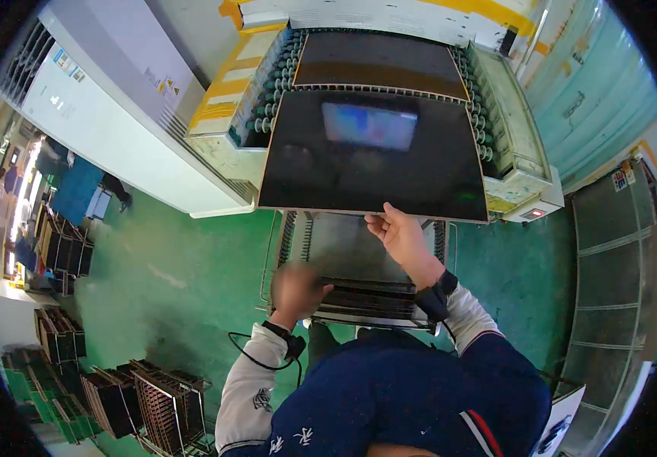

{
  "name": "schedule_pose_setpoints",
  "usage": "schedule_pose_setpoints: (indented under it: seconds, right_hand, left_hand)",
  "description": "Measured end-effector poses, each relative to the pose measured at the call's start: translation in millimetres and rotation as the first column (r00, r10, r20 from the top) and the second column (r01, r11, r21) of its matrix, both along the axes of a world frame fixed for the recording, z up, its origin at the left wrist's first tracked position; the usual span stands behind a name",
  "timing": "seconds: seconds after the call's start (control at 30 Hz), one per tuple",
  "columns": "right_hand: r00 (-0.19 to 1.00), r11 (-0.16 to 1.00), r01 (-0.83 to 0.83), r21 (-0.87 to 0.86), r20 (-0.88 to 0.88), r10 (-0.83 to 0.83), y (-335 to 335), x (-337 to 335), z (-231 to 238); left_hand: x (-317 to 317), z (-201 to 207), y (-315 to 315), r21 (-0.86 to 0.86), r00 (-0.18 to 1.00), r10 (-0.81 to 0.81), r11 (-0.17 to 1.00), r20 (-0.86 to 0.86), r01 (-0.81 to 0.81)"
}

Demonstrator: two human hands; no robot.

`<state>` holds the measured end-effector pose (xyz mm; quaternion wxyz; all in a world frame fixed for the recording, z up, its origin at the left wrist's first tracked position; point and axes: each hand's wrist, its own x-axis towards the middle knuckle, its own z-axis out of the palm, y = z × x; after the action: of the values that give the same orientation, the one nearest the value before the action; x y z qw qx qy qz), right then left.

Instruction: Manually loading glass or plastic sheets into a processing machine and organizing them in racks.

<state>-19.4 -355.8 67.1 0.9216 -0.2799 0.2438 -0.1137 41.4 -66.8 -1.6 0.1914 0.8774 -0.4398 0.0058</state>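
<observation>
A large glossy black panel point(374, 160) lies on the roller conveyor, its near edge jutting out over a rack. My right hand point(403, 238) pinches that near edge, with a fingertip on top and the other fingers curled beneath. My left hand point(296, 292) is at the rack's left side, close to dark panels point(366, 293) standing in the slotted rack point(328, 244). It is blurred, so its finger pose does not show clearly. Farther back on the rollers lies a second dark panel point(382, 62).
Conveyor side housings point(515, 129) flank the rollers point(271, 95). A tall white cabinet point(138, 122) stands at left. Several panel-filled racks point(165, 407) sit at lower left on the green floor point(161, 282). Screened frames point(610, 274) stand at right, below a translucent curtain point(595, 91).
</observation>
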Motion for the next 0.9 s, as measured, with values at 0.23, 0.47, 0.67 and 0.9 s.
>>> schedule_pose_setpoints:
  seconds: [0.23,0.47,0.67,0.9]
  right_hand:
    - [1.0,1.0,0.013,0.01,-0.008,-0.013,-9,11,-7]
    - [1.0,1.0,0.028,0.011,-0.009,-0.028,-13,18,-3]
    - [0.999,0.999,0.037,-0.001,0.005,-0.037,-22,23,-11]
    - [0.998,0.998,0.055,0.008,0.008,-0.055,-33,35,-14]
  left_hand:
    - [1,1,0,-0.012,1.0,-0.007,1.0,0.016,0.007]
    - [2,-4,1,0.019,0.999,-0.001,1.0,-0.043,0.001]
    - [1,2,0,-0.011,1.0,-0.013,1.0,0.01,0.013]
    - [1,-1,0,-0.015,1.0,-0.011,1.0,0.024,0.011]
